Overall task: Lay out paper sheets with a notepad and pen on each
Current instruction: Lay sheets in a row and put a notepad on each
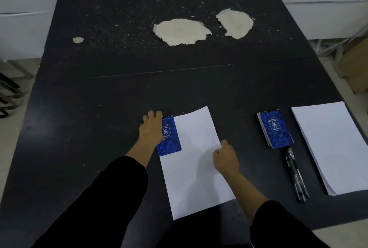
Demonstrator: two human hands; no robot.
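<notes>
Your left hand (152, 127) lies over the left edge of the blue notepad (169, 136), fingers spread fairly straight with the tips on the dark table (83, 92) just past the pad's top left corner; it looks more like pressing and nudging than gripping, though the thumb is hidden, so I cannot tell whether it hooks the pad's edge. The notepad sits on the upper left corner of the single paper sheet (194, 160), its left side hanging slightly over the sheet's edge. Its long axis runs away from you, spiral binding at the far end, tilted a little to the left, roughly parallel to the sheet's own long side. To place it well, slide it a touch to the right until it lies fully on the paper, and keep its edges in line with the sheet.

Your right hand (226, 157) rests at the sheet's right edge with fingers curled, seemingly pinching or pinning that edge. Hold the sheet down with it while the pad moves, so the paper does not skid or crease.

Further right, well apart from the sheet, lies a stack of notepads (275, 130), binding also at the far end. Just below it the pens (296, 176) lie together, pointing toward you and slightly right. A pen is not yet on this sheet. At the far right sits the stack of paper (330, 146)
</notes>
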